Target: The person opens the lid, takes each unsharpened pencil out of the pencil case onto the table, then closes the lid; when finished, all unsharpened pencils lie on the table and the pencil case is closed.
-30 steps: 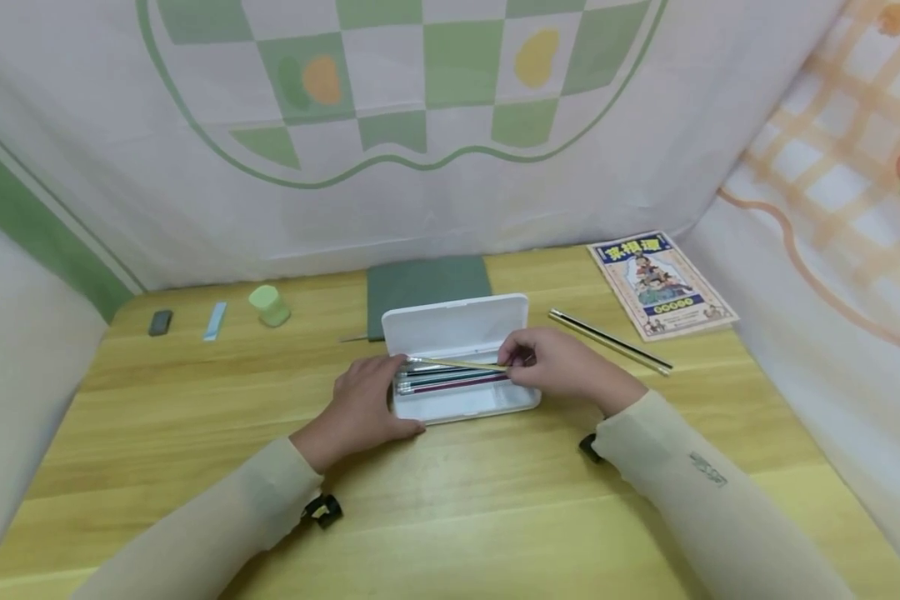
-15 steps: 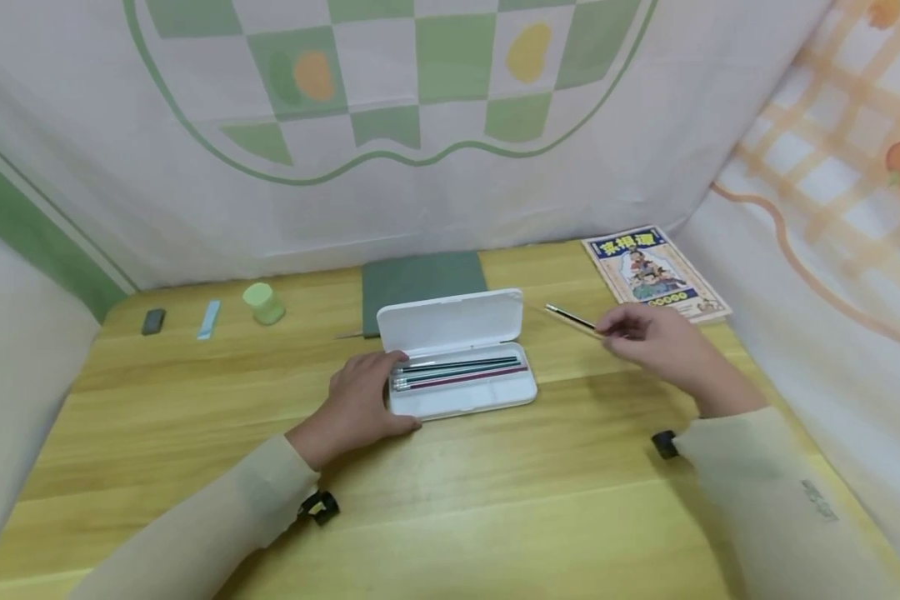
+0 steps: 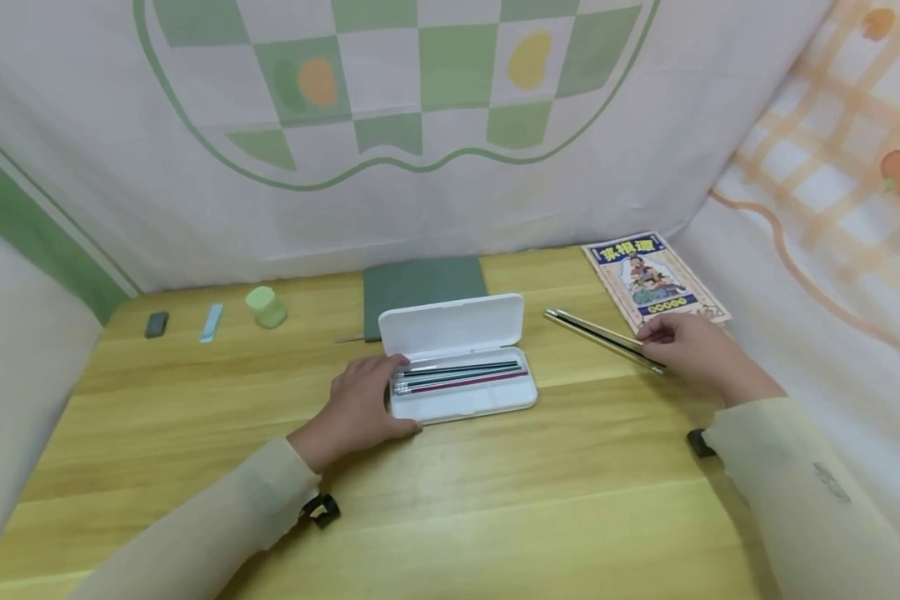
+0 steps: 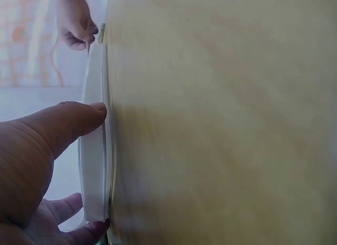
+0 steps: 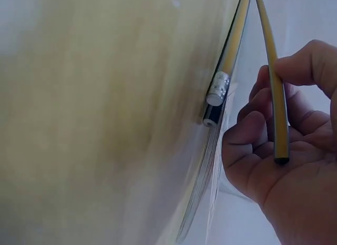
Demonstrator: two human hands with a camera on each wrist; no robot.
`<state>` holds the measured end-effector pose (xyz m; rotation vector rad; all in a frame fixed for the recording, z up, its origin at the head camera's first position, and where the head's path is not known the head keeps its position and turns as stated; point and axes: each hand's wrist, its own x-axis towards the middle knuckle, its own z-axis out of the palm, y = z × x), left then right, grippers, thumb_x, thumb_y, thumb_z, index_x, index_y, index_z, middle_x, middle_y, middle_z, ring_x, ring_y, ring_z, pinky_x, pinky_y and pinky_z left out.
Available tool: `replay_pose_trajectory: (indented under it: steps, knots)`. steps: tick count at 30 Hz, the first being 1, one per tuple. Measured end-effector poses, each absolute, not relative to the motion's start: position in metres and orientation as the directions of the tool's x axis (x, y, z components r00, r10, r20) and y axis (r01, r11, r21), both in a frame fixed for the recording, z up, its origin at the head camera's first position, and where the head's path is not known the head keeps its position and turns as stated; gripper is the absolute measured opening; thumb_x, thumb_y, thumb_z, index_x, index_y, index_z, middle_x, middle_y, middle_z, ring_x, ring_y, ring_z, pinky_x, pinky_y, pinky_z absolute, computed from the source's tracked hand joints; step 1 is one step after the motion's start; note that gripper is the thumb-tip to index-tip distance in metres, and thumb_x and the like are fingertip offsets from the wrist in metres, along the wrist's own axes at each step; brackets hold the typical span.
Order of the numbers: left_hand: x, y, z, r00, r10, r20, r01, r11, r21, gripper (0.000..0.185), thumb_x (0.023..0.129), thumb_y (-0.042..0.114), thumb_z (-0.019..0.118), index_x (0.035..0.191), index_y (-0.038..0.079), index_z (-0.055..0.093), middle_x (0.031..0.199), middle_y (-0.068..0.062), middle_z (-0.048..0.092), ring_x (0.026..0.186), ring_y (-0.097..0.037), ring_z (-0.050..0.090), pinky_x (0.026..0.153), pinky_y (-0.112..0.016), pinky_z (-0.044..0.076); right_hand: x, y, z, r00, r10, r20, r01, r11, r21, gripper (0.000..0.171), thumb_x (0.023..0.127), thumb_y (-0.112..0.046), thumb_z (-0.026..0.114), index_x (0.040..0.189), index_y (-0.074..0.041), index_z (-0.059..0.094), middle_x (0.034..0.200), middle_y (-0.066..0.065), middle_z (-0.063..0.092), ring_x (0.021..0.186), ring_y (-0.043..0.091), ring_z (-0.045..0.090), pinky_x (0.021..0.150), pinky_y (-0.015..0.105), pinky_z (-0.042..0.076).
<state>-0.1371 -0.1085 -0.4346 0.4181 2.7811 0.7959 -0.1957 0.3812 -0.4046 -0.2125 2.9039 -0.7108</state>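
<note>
A: Where is the right hand [image 3: 686,350] sitting right now?

B: Well right of the case [image 3: 461,379], at the near end of the loose pencils [image 3: 600,337] lying on the table [image 3: 495,517]. The wrist view is showing its thumb and fingers [image 5: 253,145] curling round one pencil [image 5: 274,81], pinching it close to its butt end.

A: And the others?

B: At least one more is lying flat beside it, metal cap [image 5: 217,89] pointing toward the palm.

A: Which way are they running?

B: Slanting, from the hand up and left toward the far right corner of the case. So the held pencil's long axis is lying skewed to the case, whose pencils [image 3: 457,375] are running left to right.

A: And the left hand [image 3: 360,404]?

B: It is gripping the left end of the case, thumb [image 4: 63,124] over the edge and fingers underneath, bracing it. It is far nearer the case; the right one is the only hand at the loose pencils.
</note>
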Motion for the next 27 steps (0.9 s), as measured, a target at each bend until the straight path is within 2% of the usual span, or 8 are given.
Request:
replay_pose_trajectory:
  steps: [13, 21, 27]
  knots:
    - [-0.137, -0.109, -0.435, -0.934, 0.328, -0.139, 0.205, 0.814, 0.544, 0.097, 0.075, 0.051, 0.090, 0.154, 0.017, 0.045, 0.157, -0.007, 0.046, 0.146, -0.033, 0.034, 0.117, -0.062, 0.024, -0.208, 0.369, -0.408, -0.962, -0.234, -0.141, -0.151, 0.886, -0.439, 0.018, 0.090, -0.016, 0.074, 0.103, -0.003, 0.072, 0.096, 0.008, 0.073, 0.091, 0.027, 0.067, 0.090, 0.054, 0.050]
    - [-0.137, -0.109, -0.435, -0.934, 0.330, -0.134, 0.210, 0.814, 0.542, 0.097, 0.074, 0.051, 0.090, 0.153, 0.017, 0.045, 0.156, -0.007, 0.047, 0.146, -0.032, 0.034, 0.116, -0.062, 0.025, -0.208, 0.349, -0.402, -0.968, -0.199, -0.155, -0.108, 0.881, -0.460, 0.020, 0.094, -0.018, 0.071, 0.106, -0.003, 0.071, 0.100, 0.011, 0.071, 0.093, 0.028, 0.065, 0.087, 0.052, 0.051]
    - [-0.137, -0.109, -0.433, -0.935, 0.325, -0.143, 0.200, 0.814, 0.545, 0.097, 0.075, 0.051, 0.090, 0.154, 0.016, 0.045, 0.156, -0.008, 0.046, 0.146, -0.033, 0.034, 0.117, -0.061, 0.024, -0.194, 0.308, -0.390, -0.961, -0.263, -0.080, -0.193, 0.853, -0.485, 0.016, 0.094, -0.016, 0.072, 0.106, -0.005, 0.073, 0.097, 0.006, 0.072, 0.090, 0.023, 0.065, 0.085, 0.046, 0.054]
